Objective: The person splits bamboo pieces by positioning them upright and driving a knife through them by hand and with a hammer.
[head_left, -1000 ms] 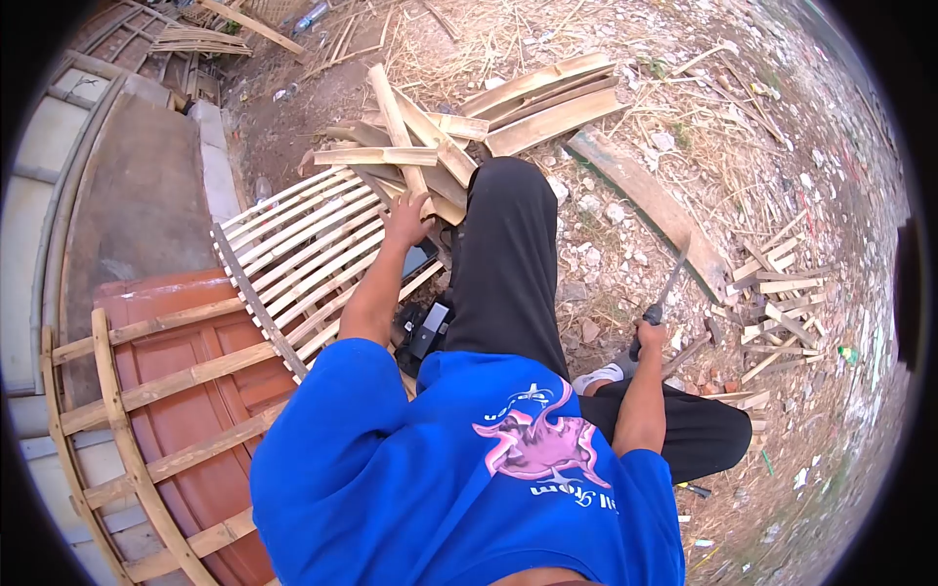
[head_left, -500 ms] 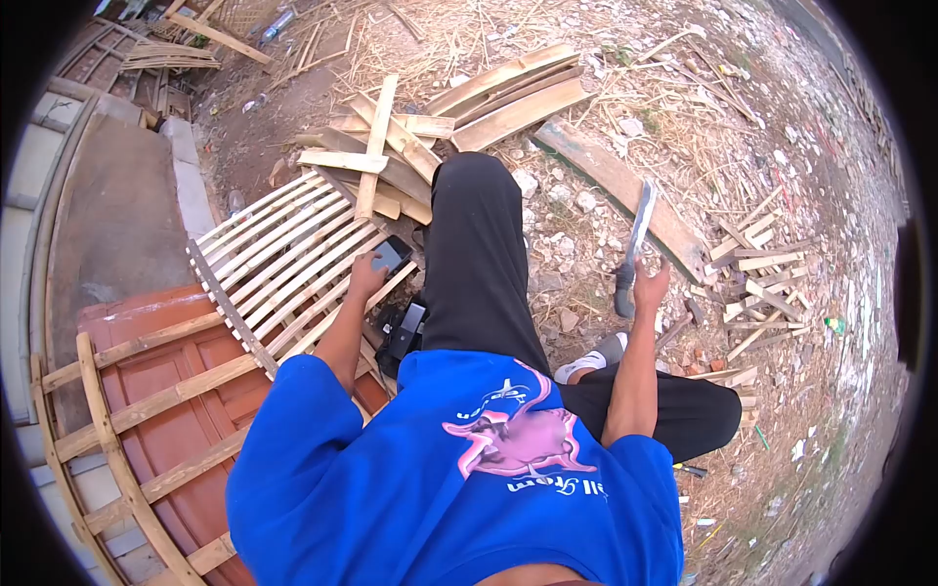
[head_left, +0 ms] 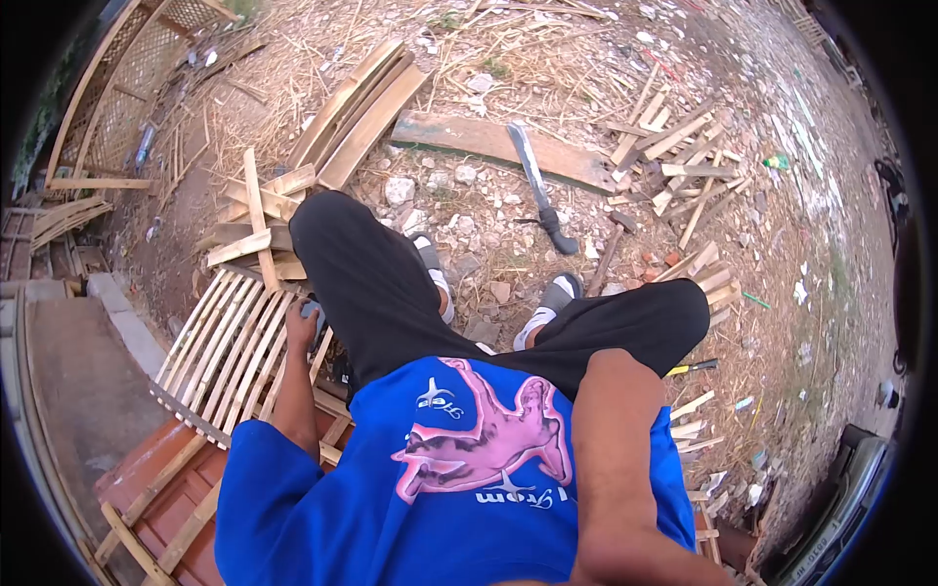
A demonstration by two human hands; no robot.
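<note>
My left hand is closed on a dark phone, beside my bent knee and at the edge of the pale slatted wooden panel. My right arm is bent up close to the camera, and my right hand shows only in part at the bottom edge, its fingers hidden. A large knife with a black handle lies on the ground in front of my feet, its blade tip resting across a long weathered board. To the right of the knife lies a hammer.
Curved bamboo pieces lie ahead, with crossed strips left of my knee. Several split sticks are piled at the right. A reddish door panel lies at the lower left. A vehicle shows at the lower right.
My right hand has let go of the knife, which now lies on the ground, and has risen toward the camera. My left hand has left the bamboo strips and taken hold of the phone. The view has turned right.
</note>
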